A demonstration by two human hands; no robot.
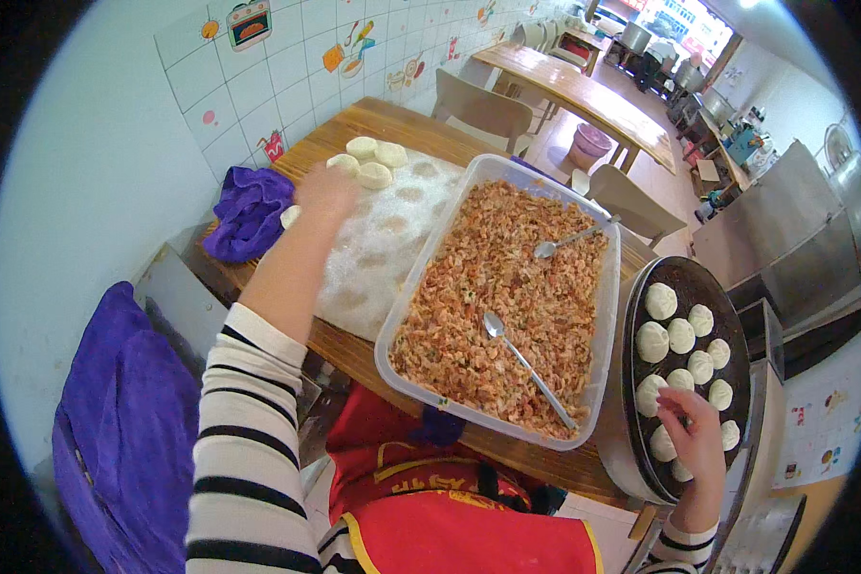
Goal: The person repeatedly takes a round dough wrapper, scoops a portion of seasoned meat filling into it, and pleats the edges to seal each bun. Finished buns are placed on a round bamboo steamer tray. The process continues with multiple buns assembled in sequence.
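Observation:
My left hand (329,198) reaches over the far left part of a floured white board (368,258), beside several pale dough rounds (375,176). Its fingers are blurred and mostly hidden from me, so a hold on a round cannot be made out. My right hand (695,435) is above a round black pan (676,279) on the right, its fingers loosely curled and apart. Their tips are at the edge of a pleated white bun (650,394) sitting in the pan. Several more buns (681,335) stand around it.
A large clear plastic tub (385,359) of minced filling (488,277) stands between my hands, with two spoons (536,378) in it. Purple cloth (249,212) lies at the wooden table's (373,120) left edge. Chairs (631,201) and another table (584,91) stand beyond.

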